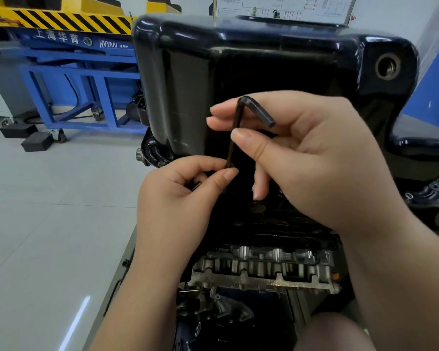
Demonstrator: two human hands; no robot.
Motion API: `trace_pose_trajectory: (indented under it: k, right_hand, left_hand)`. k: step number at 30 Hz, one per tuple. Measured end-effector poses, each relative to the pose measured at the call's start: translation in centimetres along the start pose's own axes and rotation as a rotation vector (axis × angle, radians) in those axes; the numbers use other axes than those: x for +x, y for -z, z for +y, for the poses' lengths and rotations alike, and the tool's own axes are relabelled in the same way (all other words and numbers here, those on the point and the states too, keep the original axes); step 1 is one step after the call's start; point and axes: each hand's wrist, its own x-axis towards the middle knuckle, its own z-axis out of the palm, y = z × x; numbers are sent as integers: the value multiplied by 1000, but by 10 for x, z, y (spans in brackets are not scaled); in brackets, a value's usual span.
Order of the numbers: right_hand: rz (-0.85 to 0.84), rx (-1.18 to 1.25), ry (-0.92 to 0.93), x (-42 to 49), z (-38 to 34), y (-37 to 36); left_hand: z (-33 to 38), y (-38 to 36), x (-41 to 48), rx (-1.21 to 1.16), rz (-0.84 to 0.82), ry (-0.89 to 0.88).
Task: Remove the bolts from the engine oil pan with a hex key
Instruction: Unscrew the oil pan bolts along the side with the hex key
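R hand (pixel 314 158) fingers pinch hex key (pixel 235 133) upright | L hand (pixel 178 198) fingers closed round key tip, at oil pan (pixel 264 46)

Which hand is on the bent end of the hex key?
The right hand: it pinches the hex key just below the bend. The left hand holds the lower tip, down by the oil pan.

**Both hands raised, fingers pinched close together**

The right hand (pixel 312 153) comes in from the lower right on a bare forearm, back toward the camera, thumb and two fingers pinched, the remaining fingers curled downward. The left hand (pixel 178 198) rises from below on a bare forearm, sitting lower and just to the left. Its thumb and forefinger are pressed together, tips nearly touching the right thumb.
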Motion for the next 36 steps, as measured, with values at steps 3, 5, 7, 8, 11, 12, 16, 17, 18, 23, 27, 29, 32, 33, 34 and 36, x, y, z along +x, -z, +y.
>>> trace_pose_trajectory:
  k: [3, 5, 7, 8, 11, 12, 16, 17, 18, 23, 27, 29, 32, 33, 34, 36]
  right_hand:
    - [0, -22, 2, 3, 1, 2]
    - [17, -33, -7, 3, 2, 2]
    - [61, -40, -28, 4, 3, 3]
    - [87, -53, -36, 4, 3, 4]
    - [136, -93, -33, 3, 3, 4]
    - [149, -107, -32, 3, 3, 3]
    - [181, -181, -25, 2, 2, -1]
    - [174, -182, -29, 1, 2, -1]
    - [156, -170, -34, 1, 1, -1]
    - [-50, 20, -99, -1, 2, 1]
    - [-10, 19, -68, 0, 7, 1]
    - [39, 29, -58, 0, 8, 0]
    - [103, 39, -38, 0, 9, -4]
    - [125, 29, -27, -1, 10, -6]
    - [145, 15, -20, -2, 11, -8]
    - [176, -18, -22, -5, 13, -13]
  left_hand:
    - [-1, 1, 0, 7, -7, -6]
    - [-1, 1, 0, -6, -9, -4]
    - [-2, 0, 0, -3, -4, -6]
    - [-2, 0, -1, -2, -2, -7]
    - [0, 0, 0, -13, -10, -16]
    - [0, -1, 0, -12, -16, -19]
    - [2, -4, 0, -21, -4, -21]
    - [2, -4, 0, -24, 3, -16]
    - [3, -4, 0, -23, 5, -11]
    - [5, -3, 0, -20, -9, 3]
    - [5, -1, -1, -23, -35, 0]
    - [5, -1, -1, -16, -40, -18]
    - [5, -1, -1, -8, -26, -36]
    - [5, -2, -1, -1, -20, -41]
    - [6, -3, -1, 13, -12, -44]
    - [6, -4, -3, 45, 11, -40]
